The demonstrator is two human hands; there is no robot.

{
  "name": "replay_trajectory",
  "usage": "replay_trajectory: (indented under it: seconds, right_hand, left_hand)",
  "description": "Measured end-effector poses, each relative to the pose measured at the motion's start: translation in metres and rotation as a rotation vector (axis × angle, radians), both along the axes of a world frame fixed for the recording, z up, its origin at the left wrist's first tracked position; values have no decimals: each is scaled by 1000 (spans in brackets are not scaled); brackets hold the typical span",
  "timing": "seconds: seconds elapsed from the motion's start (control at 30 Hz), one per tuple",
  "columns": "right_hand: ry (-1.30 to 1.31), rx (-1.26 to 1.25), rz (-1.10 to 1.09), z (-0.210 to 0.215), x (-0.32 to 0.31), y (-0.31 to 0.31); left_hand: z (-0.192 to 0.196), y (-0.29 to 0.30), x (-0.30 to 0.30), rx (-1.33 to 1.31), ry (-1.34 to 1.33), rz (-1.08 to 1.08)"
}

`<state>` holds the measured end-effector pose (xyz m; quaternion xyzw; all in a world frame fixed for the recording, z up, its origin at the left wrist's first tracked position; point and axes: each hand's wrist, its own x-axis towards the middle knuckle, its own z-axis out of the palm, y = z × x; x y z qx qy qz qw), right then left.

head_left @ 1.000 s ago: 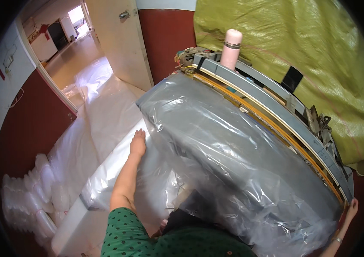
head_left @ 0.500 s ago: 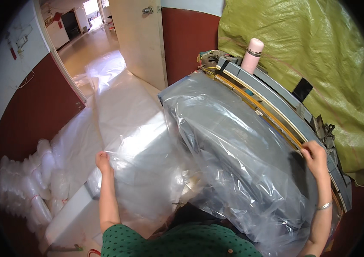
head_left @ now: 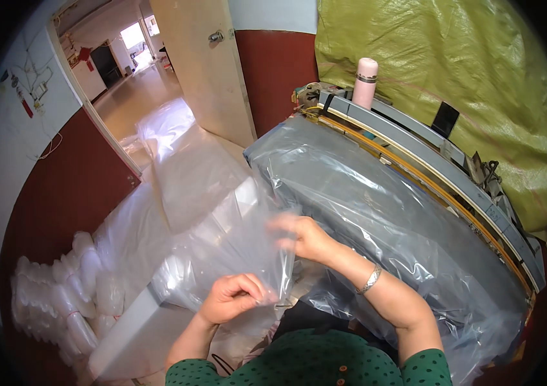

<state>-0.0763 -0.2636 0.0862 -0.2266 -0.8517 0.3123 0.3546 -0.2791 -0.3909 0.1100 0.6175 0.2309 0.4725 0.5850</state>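
Film [head_left: 228, 231] gathers in folds because left hand [head_left: 233, 298] pinches its edge; right hand [head_left: 304, 237] blurs, grip opening and hold indeterminable

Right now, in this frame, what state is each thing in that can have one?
Left hand: fingers closed on clear plastic film
Right hand: beside the film, fingers blurred, grip unclear
Clear plastic film: creased, partly lifted
Door: open
Pink flask: upright, capped
Black phone-like slab: propped, tilted
Yellow-green tarp: hanging, wrinkled
Plastic bundles: piled
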Motion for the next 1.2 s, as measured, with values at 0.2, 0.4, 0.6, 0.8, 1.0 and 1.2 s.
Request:
replay_trajectory:
  seconds: [0.2, 0.4, 0.6, 0.8, 1.0, 1.2]
  right_hand:
    - [144, -141, -47, 13, 49, -23]
    - [143, -440, -101, 67, 74, -67]
    - [191, -484, 214, 131, 90, -99]
    - [-42, -372, 229, 144, 88, -109]
    - [-108, -198, -45, 100, 81, -94]
    - [-252, -192, -123, 89, 129, -95]
  left_hand:
    - [13, 0, -8, 166, 528, -92]
    - [22, 27, 33, 463, 660, 534]
    - [63, 50, 53, 825, 598, 463]
    - [108, 47, 70, 1041, 727, 144]
    - [120, 37, 65, 641, 313, 86]
    - [123, 42, 35, 600, -156, 405]
